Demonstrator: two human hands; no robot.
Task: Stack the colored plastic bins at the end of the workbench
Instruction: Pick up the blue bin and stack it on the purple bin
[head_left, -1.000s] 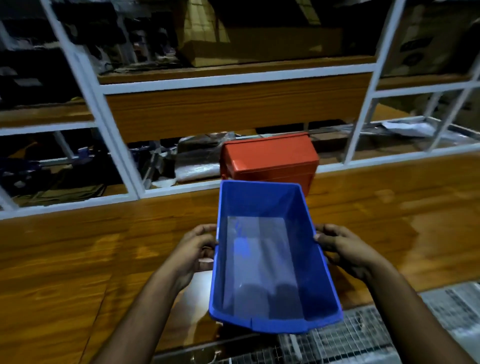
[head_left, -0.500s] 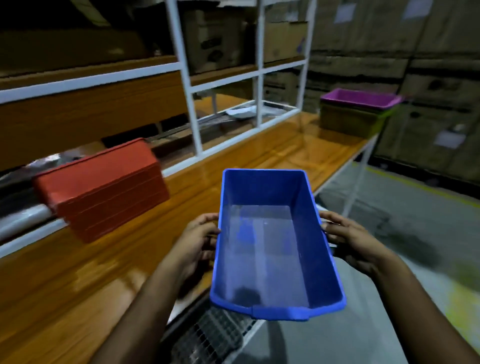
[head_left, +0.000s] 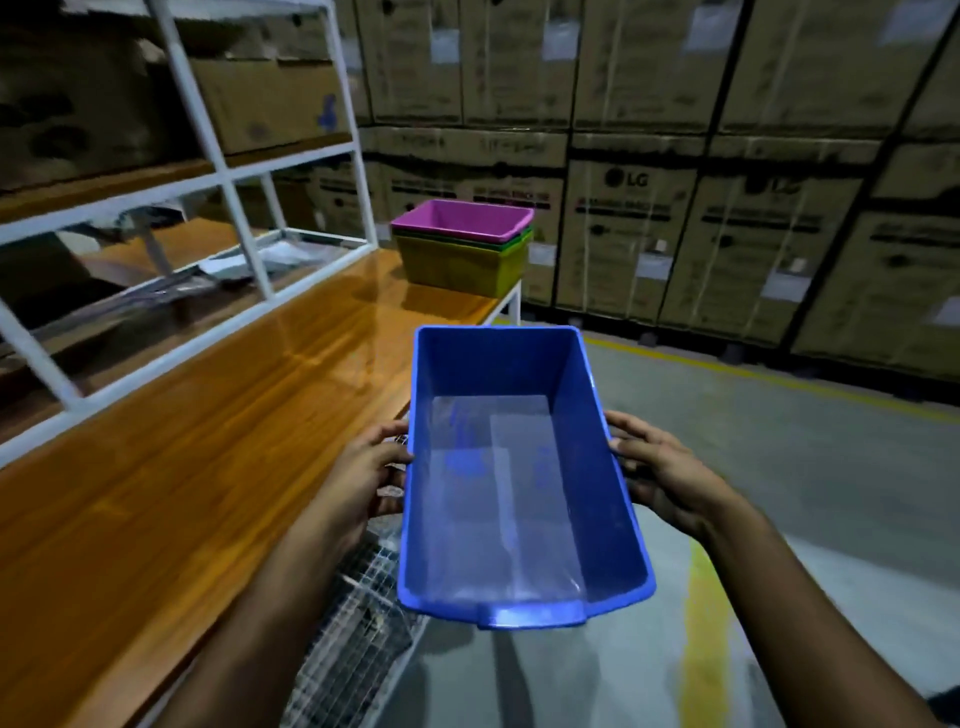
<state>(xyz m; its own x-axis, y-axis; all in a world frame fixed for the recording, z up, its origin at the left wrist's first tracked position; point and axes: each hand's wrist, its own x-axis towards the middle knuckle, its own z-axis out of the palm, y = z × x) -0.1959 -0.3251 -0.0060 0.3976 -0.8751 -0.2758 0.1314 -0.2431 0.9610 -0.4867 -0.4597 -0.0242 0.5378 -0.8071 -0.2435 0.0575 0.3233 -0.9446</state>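
A person holds an empty blue bin (head_left: 519, 467) out in front, the left hand (head_left: 363, 473) gripping its left long wall and the right hand (head_left: 660, 467) its right, with the bin hanging over the grey floor (head_left: 831, 493) just off the edge of the glossy wooden table (head_left: 182, 441). At the table's far end sits a nested stack of bins (head_left: 462, 249), pink on top, green rims under it and a yellow one at the bottom. White shelving (head_left: 249, 171) runs along the table's far side, and stacked cardboard boxes (head_left: 675, 182) fill the wall behind.
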